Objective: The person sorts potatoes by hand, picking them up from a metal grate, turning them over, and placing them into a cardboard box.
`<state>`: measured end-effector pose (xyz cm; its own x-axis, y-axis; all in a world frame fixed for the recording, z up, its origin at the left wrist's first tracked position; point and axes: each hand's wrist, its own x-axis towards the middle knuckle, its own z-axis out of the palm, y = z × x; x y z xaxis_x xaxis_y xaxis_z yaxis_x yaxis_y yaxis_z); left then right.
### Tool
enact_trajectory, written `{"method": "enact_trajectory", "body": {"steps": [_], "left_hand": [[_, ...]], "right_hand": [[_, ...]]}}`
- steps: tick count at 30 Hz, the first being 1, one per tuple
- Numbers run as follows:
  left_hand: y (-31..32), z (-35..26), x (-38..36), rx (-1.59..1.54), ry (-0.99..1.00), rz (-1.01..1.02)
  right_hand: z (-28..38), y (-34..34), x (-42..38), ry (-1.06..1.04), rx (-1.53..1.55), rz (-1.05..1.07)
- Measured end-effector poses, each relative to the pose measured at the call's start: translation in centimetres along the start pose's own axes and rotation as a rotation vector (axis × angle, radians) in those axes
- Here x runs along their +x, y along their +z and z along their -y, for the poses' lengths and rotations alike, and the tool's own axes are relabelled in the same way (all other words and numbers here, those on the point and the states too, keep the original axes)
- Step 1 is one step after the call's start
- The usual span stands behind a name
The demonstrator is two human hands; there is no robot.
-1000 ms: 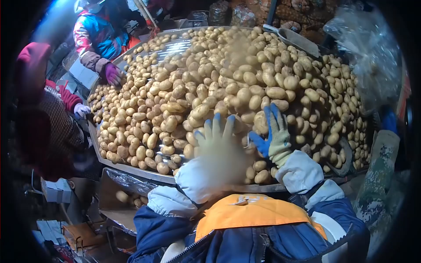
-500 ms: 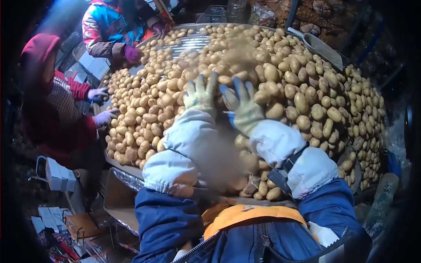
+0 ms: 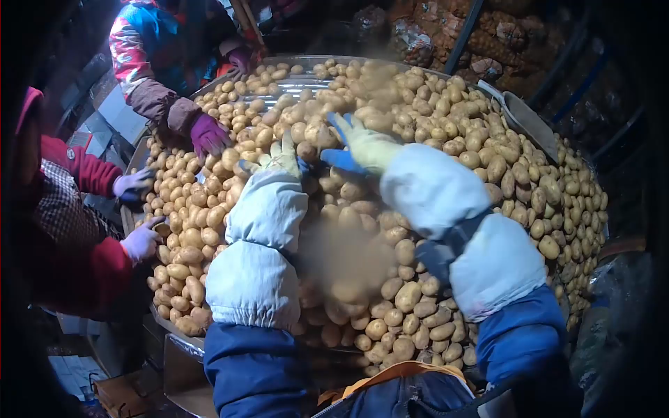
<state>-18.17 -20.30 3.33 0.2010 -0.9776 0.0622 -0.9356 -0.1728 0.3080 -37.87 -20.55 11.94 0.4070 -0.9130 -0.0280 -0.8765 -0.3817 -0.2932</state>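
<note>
A wide heap of potatoes [image 3: 411,292] spreads out under my arms. My left hand [image 3: 280,161], in a pale yellow glove with blue fingertips, rests on the heap with its fingers apart. To the right of it, my right hand [image 3: 362,146] wears a matching glove. Its blue thumb and fingers are spread toward the left, with potatoes in front of the gap, and I see nothing gripped. White sleeve covers reach up both forearms. A blurred spot hides some potatoes between my arms.
A metal scoop [image 3: 529,125] lies at the right rim. Bare slatted metal [image 3: 300,87] shows at the back. One co-worker's purple glove [image 3: 209,136] touches potatoes at the back left; another person's lilac gloves [image 3: 141,240] are at the left edge. A cardboard box [image 3: 185,376] stands below left.
My left hand has moved left and slightly down across the heap. My right hand has turned to point left, and its sleeve has risen. A co-worker's purple glove has come further over the potatoes.
</note>
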Motion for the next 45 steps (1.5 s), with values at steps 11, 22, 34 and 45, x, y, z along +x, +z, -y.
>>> {"method": "enact_trajectory", "body": {"steps": [11,22,34,45], "left_hand": [[-0.7,5.8,0.1,-0.696,0.213,0.441],[-6.7,0.1,-18.8,-0.511,0.417,-0.024],[-5.2,-3.3,-26.5,-0.878,0.250,0.063],[-2.6,-0.9,-34.5,-2.313,-0.276,0.535]], "right_hand": [[-12.0,-6.4,-4.5,0.142,0.122,-0.121],[-7.2,-4.9,1.8,0.021,-0.459,0.329],[-6.6,-5.3,-2.8,0.013,-0.191,0.128],[4.5,-3.4,-18.0,-0.557,0.335,0.443]]}}
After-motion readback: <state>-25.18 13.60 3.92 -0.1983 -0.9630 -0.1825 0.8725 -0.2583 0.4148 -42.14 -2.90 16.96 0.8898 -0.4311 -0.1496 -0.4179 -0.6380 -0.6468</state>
